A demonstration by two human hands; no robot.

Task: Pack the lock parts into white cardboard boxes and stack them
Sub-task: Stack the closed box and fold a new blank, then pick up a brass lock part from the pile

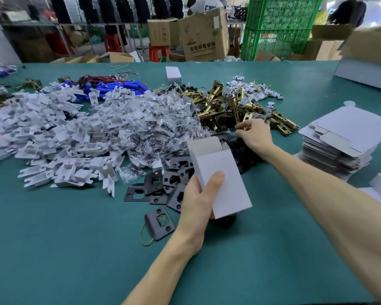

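Box [220, 181] open-topped, contents unseen | left fingers [215, 178] gripping it | right fingers [243, 127] grip unclear

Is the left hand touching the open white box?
Touching. The head view shows the left hand gripping the white box, thumb flat across its front face.

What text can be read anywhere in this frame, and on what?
"铝电解电容器": probable reading of the bold, blurred row on the big carton.
Small logo above that row and the fine line below it: too blurred to read.
Handling symbols on the smaller carton: no legible words.
No print shows on the white box in the left hand or on the flat blanks.
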